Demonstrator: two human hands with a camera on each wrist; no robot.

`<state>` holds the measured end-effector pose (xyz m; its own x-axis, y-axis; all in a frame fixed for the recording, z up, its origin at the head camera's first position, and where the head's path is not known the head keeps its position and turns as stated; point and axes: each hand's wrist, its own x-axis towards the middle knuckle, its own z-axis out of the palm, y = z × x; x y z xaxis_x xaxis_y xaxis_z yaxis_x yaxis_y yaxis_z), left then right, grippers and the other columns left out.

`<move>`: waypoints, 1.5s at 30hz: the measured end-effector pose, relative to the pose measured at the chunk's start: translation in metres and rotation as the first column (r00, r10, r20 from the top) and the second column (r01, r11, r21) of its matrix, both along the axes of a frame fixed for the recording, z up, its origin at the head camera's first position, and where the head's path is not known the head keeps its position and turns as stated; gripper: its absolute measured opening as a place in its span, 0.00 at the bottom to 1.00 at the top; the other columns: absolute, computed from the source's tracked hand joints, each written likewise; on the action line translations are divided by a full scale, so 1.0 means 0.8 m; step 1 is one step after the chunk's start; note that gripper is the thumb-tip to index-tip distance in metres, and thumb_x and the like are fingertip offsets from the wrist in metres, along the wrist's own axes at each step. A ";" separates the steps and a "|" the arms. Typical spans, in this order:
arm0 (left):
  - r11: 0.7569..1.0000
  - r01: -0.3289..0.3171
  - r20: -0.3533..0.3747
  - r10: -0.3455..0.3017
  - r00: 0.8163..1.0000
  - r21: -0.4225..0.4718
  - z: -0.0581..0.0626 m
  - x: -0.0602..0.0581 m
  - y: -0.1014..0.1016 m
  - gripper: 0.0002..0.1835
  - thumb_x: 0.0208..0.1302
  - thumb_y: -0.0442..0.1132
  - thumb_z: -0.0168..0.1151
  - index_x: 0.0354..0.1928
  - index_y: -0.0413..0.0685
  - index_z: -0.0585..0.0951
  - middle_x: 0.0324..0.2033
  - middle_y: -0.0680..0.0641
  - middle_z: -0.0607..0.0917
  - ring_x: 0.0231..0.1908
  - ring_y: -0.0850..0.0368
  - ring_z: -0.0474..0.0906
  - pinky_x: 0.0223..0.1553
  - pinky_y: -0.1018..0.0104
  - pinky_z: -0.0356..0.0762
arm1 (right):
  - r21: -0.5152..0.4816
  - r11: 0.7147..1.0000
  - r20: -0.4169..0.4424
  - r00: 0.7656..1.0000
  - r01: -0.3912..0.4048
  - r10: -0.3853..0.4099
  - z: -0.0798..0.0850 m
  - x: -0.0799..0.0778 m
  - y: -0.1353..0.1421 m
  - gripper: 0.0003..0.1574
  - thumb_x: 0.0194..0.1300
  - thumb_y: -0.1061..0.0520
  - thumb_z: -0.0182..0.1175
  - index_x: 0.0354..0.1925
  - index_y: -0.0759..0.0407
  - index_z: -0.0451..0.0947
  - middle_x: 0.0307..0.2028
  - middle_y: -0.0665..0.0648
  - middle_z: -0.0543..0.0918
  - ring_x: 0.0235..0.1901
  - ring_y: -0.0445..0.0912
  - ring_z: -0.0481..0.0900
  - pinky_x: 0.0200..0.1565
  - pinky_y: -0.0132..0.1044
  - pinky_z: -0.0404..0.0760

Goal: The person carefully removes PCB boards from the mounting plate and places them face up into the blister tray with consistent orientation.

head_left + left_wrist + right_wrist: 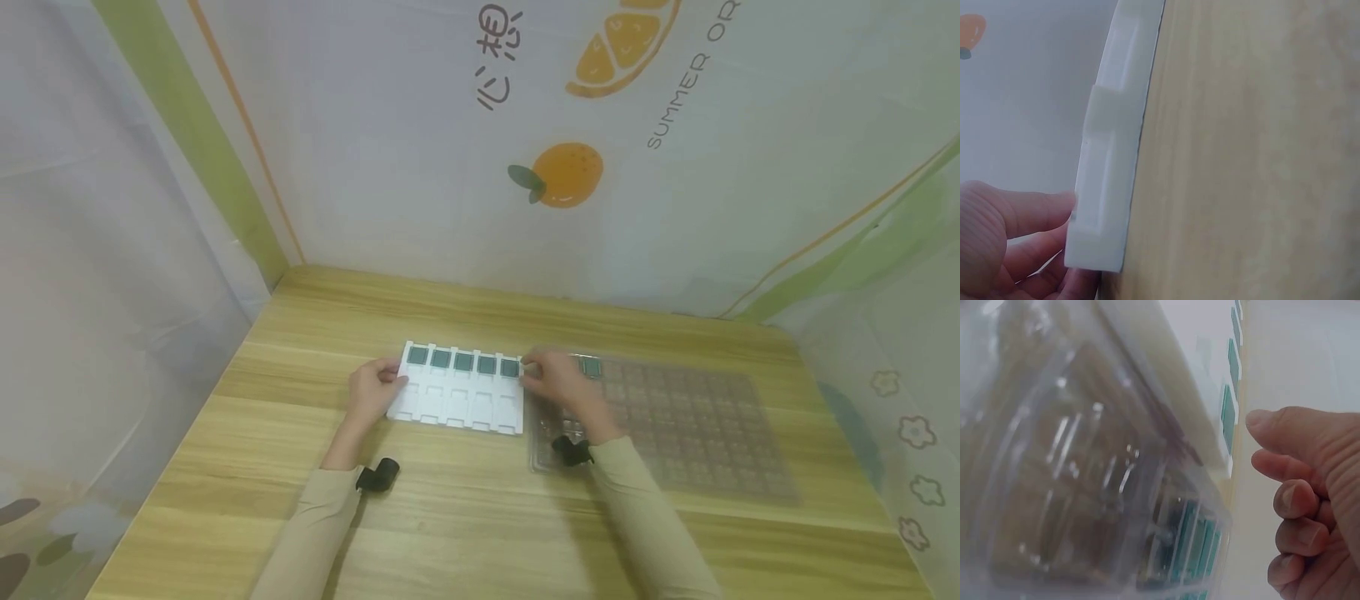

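My left hand (371, 392) holds the left end of a white slotted tray (444, 388); in the left wrist view its thumb lies at the tray's edge with other fingers partly under it. Several small green square pieces (463, 361) sit in the far row of slots, while the near slots hold none. By the tray's far right corner is my right hand (562, 383), fingers loosely bent. The right wrist view shows a gap between thumb and forefinger with nothing in it. Whether the fingertips touch the tray is unclear.
A clear plastic compartment tray (697, 425) lies on the wooden table (465, 517) at the right, partly under my right forearm. One green square (591, 367) shows in its far left compartment. A printed cloth (420, 167) hangs behind the table.
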<state>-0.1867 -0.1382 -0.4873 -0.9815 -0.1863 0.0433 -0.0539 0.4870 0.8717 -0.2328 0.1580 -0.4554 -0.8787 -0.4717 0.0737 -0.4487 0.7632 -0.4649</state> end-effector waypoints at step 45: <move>1.000 0.013 -0.005 -0.013 1.000 -0.003 -0.001 0.000 -0.001 0.15 0.54 0.26 0.63 0.45 0.27 0.79 0.36 0.32 0.83 0.38 0.40 0.80 0.41 0.52 0.80 | 0.110 0.991 0.035 0.996 0.073 -0.077 -0.014 -0.013 -0.029 0.18 0.55 0.61 0.66 0.45 0.67 0.80 0.23 0.54 0.80 0.20 0.41 0.71 0.21 0.29 0.71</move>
